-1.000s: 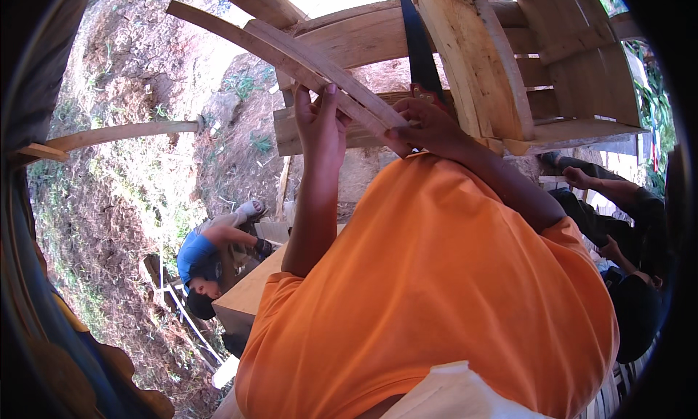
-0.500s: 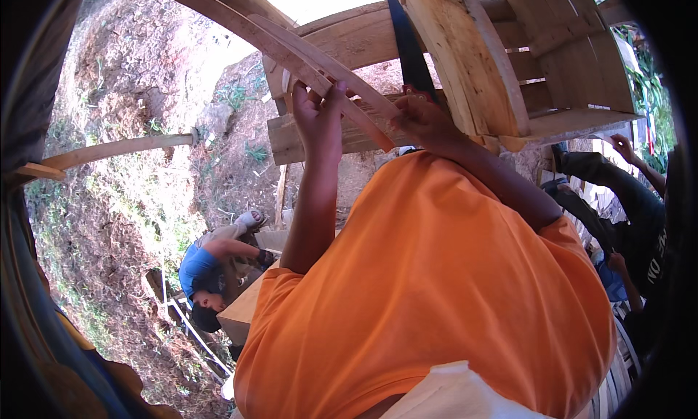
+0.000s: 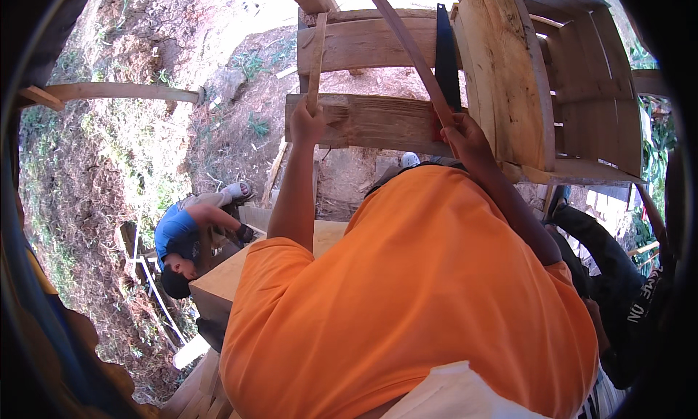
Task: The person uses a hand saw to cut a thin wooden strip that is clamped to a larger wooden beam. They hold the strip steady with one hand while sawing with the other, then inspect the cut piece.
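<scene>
My left hand [image 3: 307,124] is closed around the lower end of a narrow wooden strip [image 3: 317,61], which points away from me. A longer, darker wooden strip [image 3: 407,42] is in my right hand [image 3: 466,138], slanting up to the left. The two strips are apart. Both are held over a bench of spaced rough boards [image 3: 385,121]. Beside the right strip a handsaw [image 3: 446,59] with a dark blade lies across the boards; its red handle is partly hidden by my right hand and the strip.
A slatted wooden crate [image 3: 592,92] with a thick end board [image 3: 505,77] stands on the right. At lower left, a person in a blue shirt [image 3: 177,230] bends beside a wooden box [image 3: 218,277]. Another person in dark clothes [image 3: 618,273] is at the right edge.
My hands have moved apart, separating the strips that lay close together. The left strip has swung more upright, and the right hand now holds its own strip. The view has shifted.
</scene>
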Motion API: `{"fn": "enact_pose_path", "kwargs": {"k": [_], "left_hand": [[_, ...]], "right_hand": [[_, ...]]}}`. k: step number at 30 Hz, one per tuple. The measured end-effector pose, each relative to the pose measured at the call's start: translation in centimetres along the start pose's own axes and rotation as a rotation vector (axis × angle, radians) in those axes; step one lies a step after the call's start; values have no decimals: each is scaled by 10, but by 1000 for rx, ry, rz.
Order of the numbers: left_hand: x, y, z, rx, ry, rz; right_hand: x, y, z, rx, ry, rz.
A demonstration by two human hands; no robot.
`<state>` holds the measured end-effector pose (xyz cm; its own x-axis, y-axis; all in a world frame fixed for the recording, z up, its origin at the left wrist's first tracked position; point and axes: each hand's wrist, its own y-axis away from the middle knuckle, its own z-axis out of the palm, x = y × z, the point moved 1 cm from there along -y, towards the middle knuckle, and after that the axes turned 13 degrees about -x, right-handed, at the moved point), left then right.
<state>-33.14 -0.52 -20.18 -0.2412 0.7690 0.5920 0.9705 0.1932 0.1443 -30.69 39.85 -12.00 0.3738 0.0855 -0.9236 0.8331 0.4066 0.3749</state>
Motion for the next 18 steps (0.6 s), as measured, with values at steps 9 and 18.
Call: {"fn": "enact_pose_path", "kwargs": {"k": [9, 18], "left_hand": [[88, 5, -13, 82, -308, 378], [126, 26, -4, -568, -412, 643]], "right_hand": [[9, 12, -19, -9, 213, 61], [33, 0, -22, -208, 517, 116]]}}
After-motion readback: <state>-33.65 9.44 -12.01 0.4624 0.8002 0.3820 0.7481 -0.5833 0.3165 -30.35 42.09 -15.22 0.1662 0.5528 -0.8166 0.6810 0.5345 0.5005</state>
